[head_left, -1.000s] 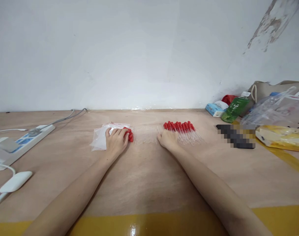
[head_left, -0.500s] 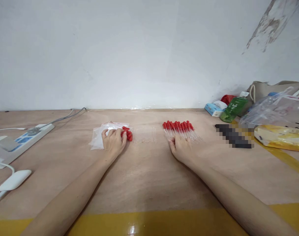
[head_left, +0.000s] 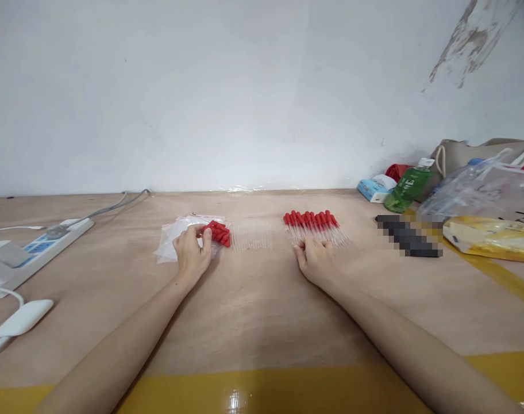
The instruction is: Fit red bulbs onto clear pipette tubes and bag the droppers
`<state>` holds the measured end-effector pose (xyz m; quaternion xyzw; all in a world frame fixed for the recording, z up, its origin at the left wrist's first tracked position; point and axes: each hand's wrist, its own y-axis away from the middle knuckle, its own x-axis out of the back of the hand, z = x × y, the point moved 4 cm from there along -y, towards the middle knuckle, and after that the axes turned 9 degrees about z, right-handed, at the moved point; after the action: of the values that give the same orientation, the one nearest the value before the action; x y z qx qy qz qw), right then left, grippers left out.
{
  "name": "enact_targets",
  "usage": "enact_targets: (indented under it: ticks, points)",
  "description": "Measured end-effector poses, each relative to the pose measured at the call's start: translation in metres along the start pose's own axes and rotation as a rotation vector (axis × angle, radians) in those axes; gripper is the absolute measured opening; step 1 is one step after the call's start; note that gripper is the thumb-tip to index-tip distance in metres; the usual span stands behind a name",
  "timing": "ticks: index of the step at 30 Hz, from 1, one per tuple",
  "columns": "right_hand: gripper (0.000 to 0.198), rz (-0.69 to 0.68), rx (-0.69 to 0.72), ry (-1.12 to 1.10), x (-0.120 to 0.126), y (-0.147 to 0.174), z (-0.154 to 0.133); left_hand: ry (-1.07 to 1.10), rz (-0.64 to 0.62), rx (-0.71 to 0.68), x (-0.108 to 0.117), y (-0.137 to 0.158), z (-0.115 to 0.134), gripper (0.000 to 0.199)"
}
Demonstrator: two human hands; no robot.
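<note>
My left hand (head_left: 193, 251) is at a small pile of red rubber dropper bulbs (head_left: 220, 233), thumb and forefinger closed on a bulb at the pile's left side. Clear plastic zip bags (head_left: 169, 233) lie under and behind this hand. Just right of the pile, several clear glass dropper tubes (head_left: 252, 236) lie side by side. My right hand (head_left: 316, 260) rests with curled fingers at the lower ends of a row of droppers (head_left: 309, 220), each a clear tube with a red bulb on top. What its fingertips hold, if anything, is hidden.
A power strip (head_left: 57, 244) with cables and a white plug-like device (head_left: 24, 318) lie on the left. On the right are a tissue pack (head_left: 374, 190), a green bottle (head_left: 411, 187), a blurred dark object (head_left: 408, 236), plastic bags (head_left: 469, 184) and a yellow packet (head_left: 490, 238).
My left hand has drawn back slightly to the left and turned, showing more of the red bulbs, its thumb and forefinger now pinched at them. My right hand has barely moved.
</note>
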<state>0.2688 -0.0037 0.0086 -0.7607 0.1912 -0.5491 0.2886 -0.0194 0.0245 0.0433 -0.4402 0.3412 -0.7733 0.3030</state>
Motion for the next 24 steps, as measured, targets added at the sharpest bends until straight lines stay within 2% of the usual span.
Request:
enact_targets:
  ticks: [2, 6, 9, 11, 16, 19, 24]
  points:
    - [0.017, 0.001, 0.008, -0.038, 0.002, 0.001, -0.001, 0.141, -0.053, -0.079, 0.000, 0.006, 0.008, 0.018]
    - [0.022, 0.021, 0.034, -0.119, 0.006, 0.002, -0.004, 0.332, -0.352, -0.276, -0.001, 0.025, 0.031, 0.014]
    - [0.024, 0.044, 0.103, -0.165, 0.010, 0.003, -0.009, 0.381, -0.577, -0.386, -0.001, 0.039, 0.045, 0.016]
    - [0.022, 0.051, 0.151, -0.217, 0.012, 0.004, -0.013, 0.384, -0.643, -0.436, -0.001, 0.044, 0.051, 0.015]
    - [0.016, 0.059, 0.251, -0.318, 0.013, 0.007, -0.021, 0.334, -0.533, -0.458, -0.004, 0.045, 0.052, 0.024]
    - [0.015, 0.048, 0.320, -0.336, 0.011, 0.010, -0.027, 0.309, -0.509, -0.487, -0.009, 0.048, 0.053, 0.019]
    - [0.015, 0.045, 0.389, -0.369, 0.009, 0.016, -0.036, 0.325, -0.465, -0.362, -0.011, 0.049, 0.061, 0.018]
